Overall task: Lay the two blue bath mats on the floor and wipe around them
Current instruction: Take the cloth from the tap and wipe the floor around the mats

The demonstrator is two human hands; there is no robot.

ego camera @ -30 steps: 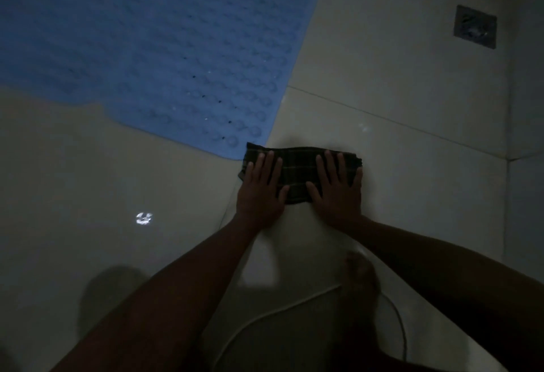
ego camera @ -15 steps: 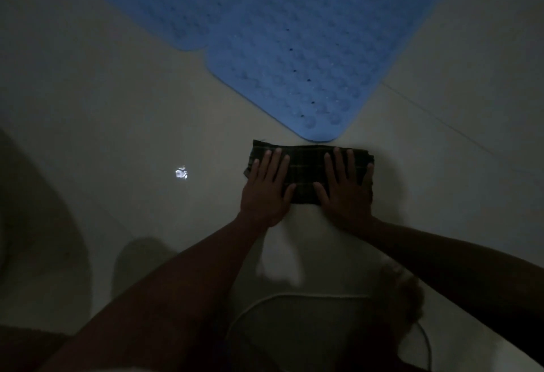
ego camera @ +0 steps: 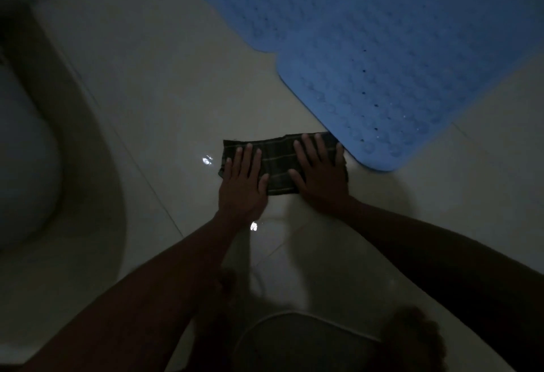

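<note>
Two blue bath mats lie flat on the pale tiled floor, one (ego camera: 406,83) with its rounded corner near my hands, the other (ego camera: 259,1) behind it at the top. A dark folded checked cloth (ego camera: 278,165) lies on the floor just left of the near mat's corner. My left hand (ego camera: 243,186) presses flat on the cloth's left part, fingers straight. My right hand (ego camera: 321,174) presses flat on its right part, touching the mat's edge.
A white toilet base (ego camera: 32,142) curves along the left side in deep shadow. Small bright reflections (ego camera: 207,160) glint on the wet floor (ego camera: 164,98) by the cloth. My knee and foot (ego camera: 412,339) are at the bottom. The room is very dim.
Both hands have slid the cloth leftward along the near mat's lower edge, past its corner. The view has swung left, bringing the toilet base into sight.
</note>
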